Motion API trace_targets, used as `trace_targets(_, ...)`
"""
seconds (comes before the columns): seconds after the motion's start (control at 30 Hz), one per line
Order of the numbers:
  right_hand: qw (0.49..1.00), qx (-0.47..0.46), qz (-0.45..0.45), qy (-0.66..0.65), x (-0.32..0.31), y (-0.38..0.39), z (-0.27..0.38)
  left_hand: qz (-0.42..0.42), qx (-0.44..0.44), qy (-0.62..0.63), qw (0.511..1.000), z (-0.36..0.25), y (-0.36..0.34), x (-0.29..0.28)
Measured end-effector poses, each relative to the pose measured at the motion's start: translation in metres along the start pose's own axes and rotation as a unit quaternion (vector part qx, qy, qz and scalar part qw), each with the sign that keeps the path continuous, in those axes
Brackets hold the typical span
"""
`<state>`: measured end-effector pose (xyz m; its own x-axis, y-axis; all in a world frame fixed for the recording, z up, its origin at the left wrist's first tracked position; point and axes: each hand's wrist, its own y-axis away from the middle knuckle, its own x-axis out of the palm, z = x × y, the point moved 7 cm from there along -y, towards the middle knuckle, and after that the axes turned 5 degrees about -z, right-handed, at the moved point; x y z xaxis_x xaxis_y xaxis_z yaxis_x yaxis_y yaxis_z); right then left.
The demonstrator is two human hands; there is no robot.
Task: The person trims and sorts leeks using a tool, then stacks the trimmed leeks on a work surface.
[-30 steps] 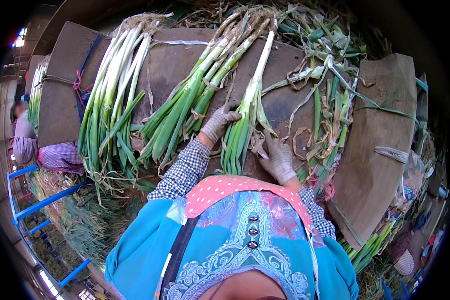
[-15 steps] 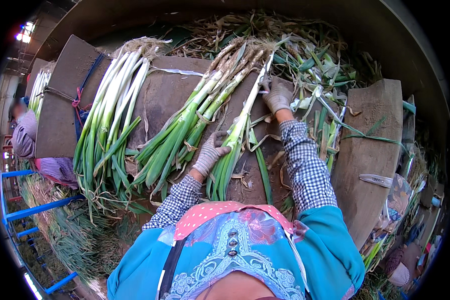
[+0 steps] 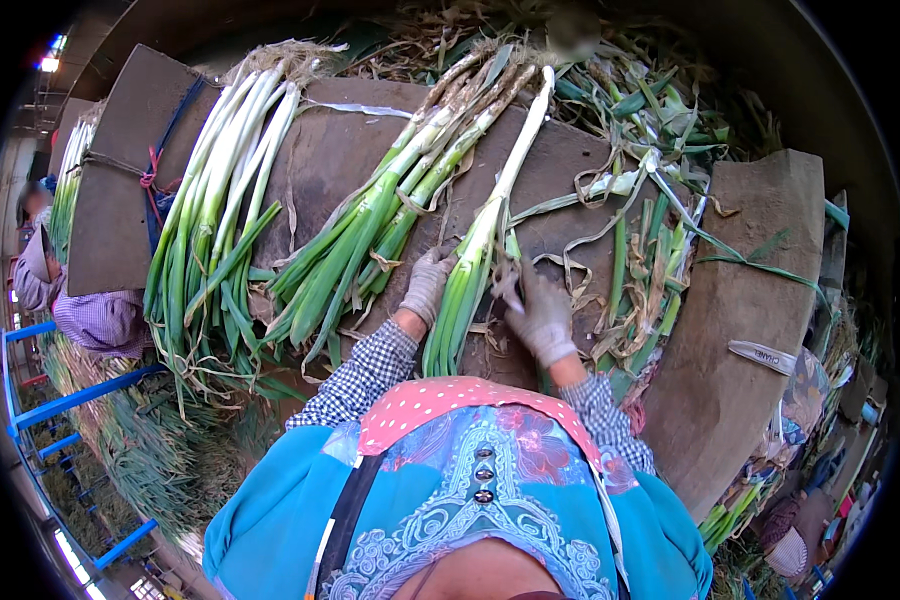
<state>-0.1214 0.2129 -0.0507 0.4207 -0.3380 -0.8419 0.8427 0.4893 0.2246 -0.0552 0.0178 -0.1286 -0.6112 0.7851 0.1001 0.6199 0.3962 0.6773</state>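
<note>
Both hands wear grey work gloves. My left hand (image 3: 426,286) grips the green lower part of a single long green onion stalk (image 3: 490,210) that lies on the brown board (image 3: 340,150), white end pointing away. My right hand (image 3: 540,315) rests just right of the same stalk, fingers curled around thin peeled leaf strips at its green part. A bundle of several green onions (image 3: 380,220) lies to the left of the stalk. A larger cleaned pile (image 3: 215,200) lies further left.
A heap of trimmed leaves and scraps (image 3: 650,210) covers the right part of the board. A second brown board (image 3: 740,300) sits at the right. Another person in a checked shirt (image 3: 80,310) works at the left, beside blue metal rails (image 3: 60,400).
My right hand has come back from the far white end of the stalk to its green part near my body. My left hand has stayed on the stalk.
</note>
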Motion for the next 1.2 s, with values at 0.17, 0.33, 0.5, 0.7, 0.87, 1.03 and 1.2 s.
trace_targets(0.17,0.993,-0.022,-0.117,0.005,-0.02,-0.072,-0.01,-0.028,0.065,-0.109,0.991,-0.016,0.0,-0.002)
trace_targets(0.33,0.997,0.039,0.071,0.013,0.002,-0.012,0.002,-0.05,0.118,-0.151,0.98,-0.026,0.0,-0.003)
trace_targets(0.5,0.999,-0.005,0.004,-0.036,0.004,-0.003,-0.001,-0.066,0.123,-0.196,0.971,-0.024,0.006,-0.006)
trace_targets(0.7,0.994,0.032,-0.102,0.029,-0.015,-0.102,-0.022,-0.096,0.225,-0.326,0.913,-0.041,0.008,-0.008)
trace_targets(0.87,0.988,0.124,-0.088,0.036,-0.074,-0.223,-0.05,-0.154,0.34,-0.456,0.808,-0.065,0.03,0.004)
trace_targets(1.03,0.994,0.079,-0.081,-0.009,-0.068,-0.202,-0.048,-0.107,0.406,-0.635,0.649,-0.09,0.044,0.06)
trace_targets(1.2,0.994,0.063,-0.071,-0.056,-0.043,-0.075,-0.031,-0.038,0.22,-0.697,0.682,-0.08,0.011,0.069)
